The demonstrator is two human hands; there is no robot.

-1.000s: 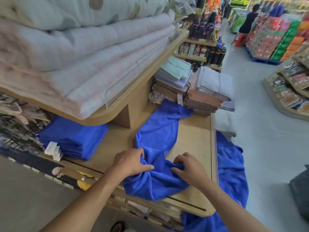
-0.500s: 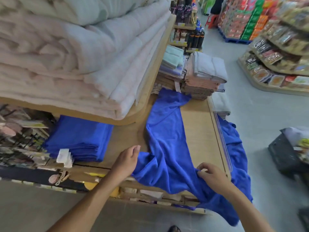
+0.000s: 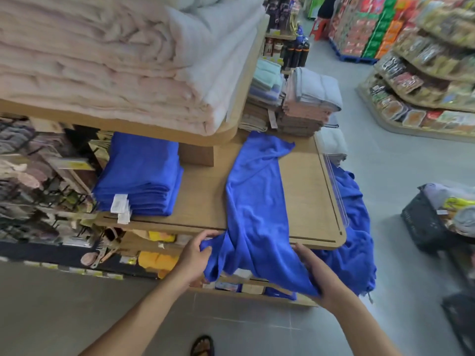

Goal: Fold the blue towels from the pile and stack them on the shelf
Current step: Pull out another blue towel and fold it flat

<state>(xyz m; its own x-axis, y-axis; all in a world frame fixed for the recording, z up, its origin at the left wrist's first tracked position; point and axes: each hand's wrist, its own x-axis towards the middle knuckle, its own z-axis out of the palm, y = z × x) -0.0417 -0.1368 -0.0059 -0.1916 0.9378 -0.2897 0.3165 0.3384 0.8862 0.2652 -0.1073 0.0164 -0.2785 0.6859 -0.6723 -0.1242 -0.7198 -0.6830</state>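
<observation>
Fingers of left hand [image 3: 194, 258] and right hand [image 3: 324, 278] grip blue towel [image 3: 254, 201].

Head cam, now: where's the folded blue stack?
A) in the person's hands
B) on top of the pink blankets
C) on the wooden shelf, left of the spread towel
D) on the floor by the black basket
C: the folded blue stack sits on the wooden shelf, to the left of the spread blue towel and apart from it.
</observation>
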